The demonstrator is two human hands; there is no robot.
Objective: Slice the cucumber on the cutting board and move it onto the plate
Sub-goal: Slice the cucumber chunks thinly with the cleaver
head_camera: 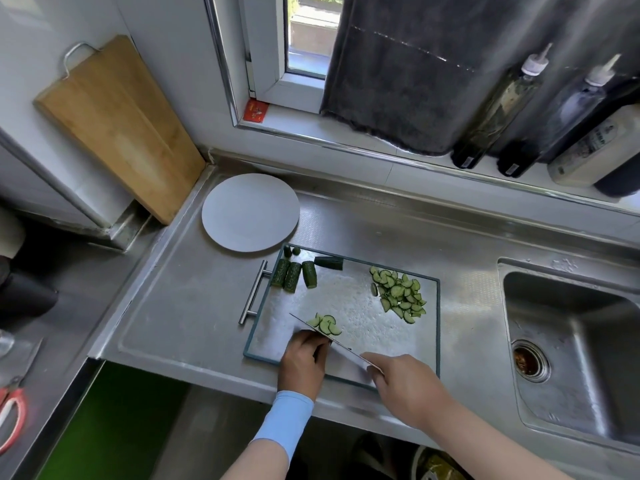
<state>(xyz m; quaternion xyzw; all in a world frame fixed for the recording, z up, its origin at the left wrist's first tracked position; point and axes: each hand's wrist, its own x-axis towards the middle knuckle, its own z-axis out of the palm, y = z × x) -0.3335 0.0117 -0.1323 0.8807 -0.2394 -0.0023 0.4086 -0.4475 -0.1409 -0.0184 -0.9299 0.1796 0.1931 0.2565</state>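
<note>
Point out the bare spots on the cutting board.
Bare: the cutting board's middle, between the cucumber chunks and the slice pile; also between that pile and the right hand. Crowded: near left, with knife, left hand, fresh slices.

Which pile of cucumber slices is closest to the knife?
The small pile, lying right against the knife blade near the front of the cutting board. The big pile sits apart, by the board's right edge.

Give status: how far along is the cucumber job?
Done: a pile of slices lies at the right of the cutting board. In hand: the right hand works the knife, left hand beside the blade, a few fresh slices next to it. Left: three cucumber chunks plus end bits at the board's far left are uncut, and the plate holds nothing yet.
</note>
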